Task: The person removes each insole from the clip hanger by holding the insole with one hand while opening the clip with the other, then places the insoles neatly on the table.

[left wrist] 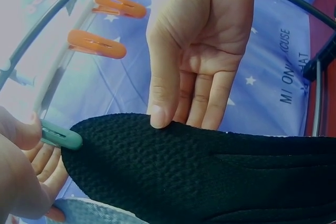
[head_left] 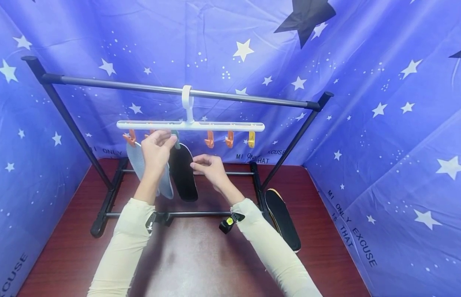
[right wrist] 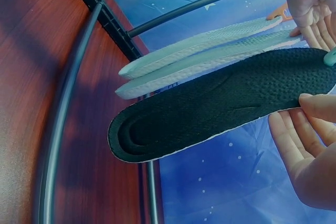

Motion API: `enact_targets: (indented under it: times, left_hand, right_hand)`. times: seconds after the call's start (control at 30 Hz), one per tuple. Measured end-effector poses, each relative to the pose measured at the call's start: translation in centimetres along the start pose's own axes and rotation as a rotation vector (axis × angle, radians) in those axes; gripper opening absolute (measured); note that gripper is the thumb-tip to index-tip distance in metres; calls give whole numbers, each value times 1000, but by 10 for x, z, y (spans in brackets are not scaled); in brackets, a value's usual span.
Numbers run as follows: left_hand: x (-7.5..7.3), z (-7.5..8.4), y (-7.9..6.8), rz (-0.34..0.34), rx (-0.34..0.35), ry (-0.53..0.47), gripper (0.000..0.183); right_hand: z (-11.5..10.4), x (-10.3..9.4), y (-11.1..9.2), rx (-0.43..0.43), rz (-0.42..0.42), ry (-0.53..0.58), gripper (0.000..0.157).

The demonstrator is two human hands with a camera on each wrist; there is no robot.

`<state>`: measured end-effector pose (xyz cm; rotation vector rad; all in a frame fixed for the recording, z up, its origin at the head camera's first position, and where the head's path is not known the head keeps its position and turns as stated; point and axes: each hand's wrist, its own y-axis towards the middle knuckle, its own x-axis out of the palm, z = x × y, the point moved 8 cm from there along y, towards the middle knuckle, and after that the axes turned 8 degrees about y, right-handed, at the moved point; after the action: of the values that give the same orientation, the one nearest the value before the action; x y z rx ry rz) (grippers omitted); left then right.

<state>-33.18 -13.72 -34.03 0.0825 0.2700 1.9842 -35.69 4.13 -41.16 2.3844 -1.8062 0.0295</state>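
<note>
A black insole hangs below the white hanger, its upper end at a green clothespin. My left hand pinches the clothespin, with the thumb against its side. Lower down, my right hand pinches the insole's edge between the thumb in front and the fingers behind, as the right wrist view shows. Two light grey insoles hang side by side to the left, partly hidden by my left hand in the head view. An orange clothespin is at the top of one.
Orange clothespins and a yellow one hang on the hanger's right half. The hanger hooks over a metal rack bar. Another black insole lies on the red-brown table by the rack's right foot. Starry blue curtains surround everything.
</note>
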Motion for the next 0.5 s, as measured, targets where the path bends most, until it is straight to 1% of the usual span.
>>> enact_targets:
  times: [0.23, 0.37, 0.5]
  left_hand:
    - [1, -1, -1, 5, -24, 4, 29]
    - [0, -1, -1, 11, -36, -33, 30]
    - [0, -1, -1, 14, -23, -65, 30]
  right_hand:
    - [3, -1, 0, 8, 0, 6, 22]
    - [2, -1, 0, 1, -5, 5, 22]
    - [1, -1, 1, -8, -8, 3, 21]
